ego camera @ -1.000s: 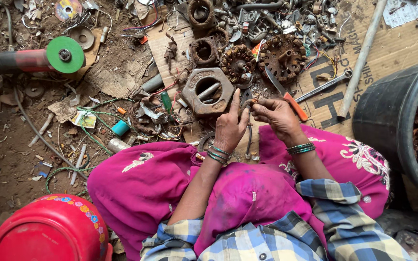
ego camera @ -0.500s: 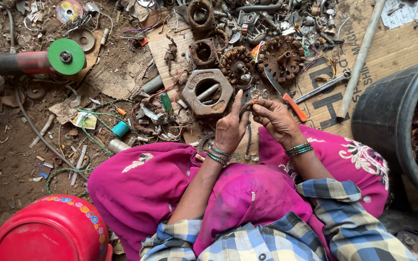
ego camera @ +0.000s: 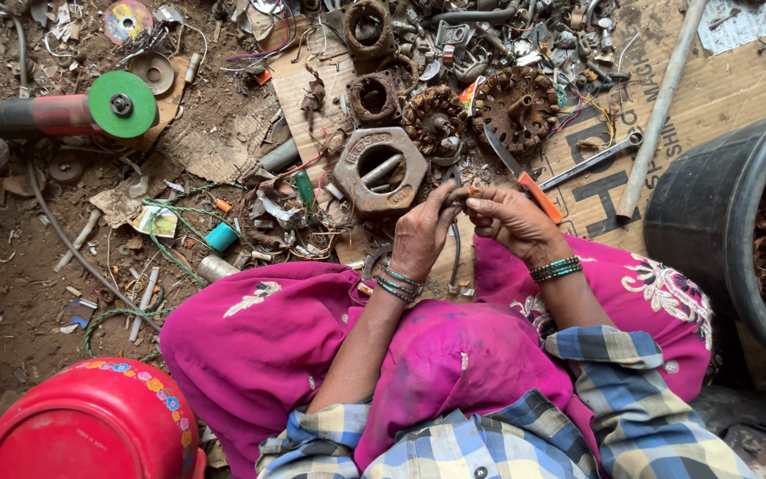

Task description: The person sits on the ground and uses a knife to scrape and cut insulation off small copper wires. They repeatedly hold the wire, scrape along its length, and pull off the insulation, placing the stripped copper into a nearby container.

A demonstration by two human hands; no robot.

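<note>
Right, both hands meet just below the big rusty hex nut (ego camera: 379, 170), my landmark. My left hand (ego camera: 420, 238) has its fingers curled nearly closed, tips pinching one end of a small scrap piece (ego camera: 459, 195); my right hand (ego camera: 511, 217) is curled the same way, thumb and forefinger pinched on the other end. What the piece is, I cannot tell, too small. It sits just below and right of the hex nut, apart from it. Green and dark bangles (ego camera: 557, 268) sit on my right wrist, a similar set on the left. An orange-handled knife (ego camera: 525, 176) lies right of the nut, passing behind my right hand. Two rusty toothed rotors (ego camera: 518, 106) lie above and right of the nut. Far left of it lies an angle grinder with a green disc (ego camera: 121, 104). Far right stands a black tub (ego camera: 711, 213). Well below and left sits a red container (ego camera: 90, 426).
</note>
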